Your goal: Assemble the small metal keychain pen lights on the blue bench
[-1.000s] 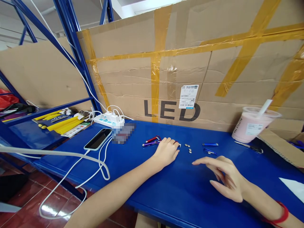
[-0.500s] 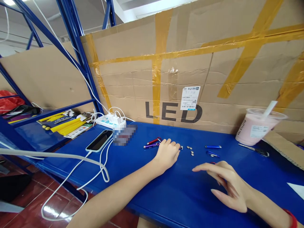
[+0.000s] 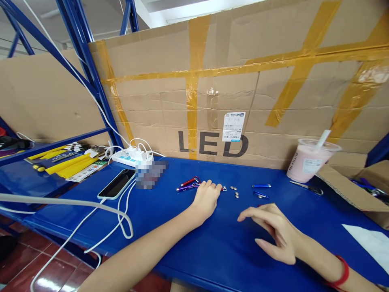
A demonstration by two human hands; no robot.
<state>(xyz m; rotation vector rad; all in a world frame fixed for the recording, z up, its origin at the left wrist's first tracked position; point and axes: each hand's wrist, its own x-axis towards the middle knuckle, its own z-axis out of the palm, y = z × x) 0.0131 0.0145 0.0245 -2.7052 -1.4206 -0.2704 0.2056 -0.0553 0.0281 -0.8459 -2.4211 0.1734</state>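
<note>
Resting the left hand [image 3: 207, 202] on the table [image 3: 225, 247] beside the purple tube [image 3: 187, 187], cannot tell whether grasping; hovering the right hand [image 3: 275, 231] with empty, parted fingers [image 3: 254, 212]; avoid scattering silver discs [image 3: 236, 195] between them.

left hand [image 3: 206, 200] hides its grip.

The left hand [image 3: 206, 201] lies palm down with fingers [image 3: 214, 188] bent, its forearm [image 3: 152, 247] angled toward 2 o'clock, while the right hand [image 3: 281, 230] curls loosely, thumb [image 3: 267, 247] and forefinger [image 3: 254, 213] parted, forearm [image 3: 319, 256] pointing toward 10 o'clock.
</note>
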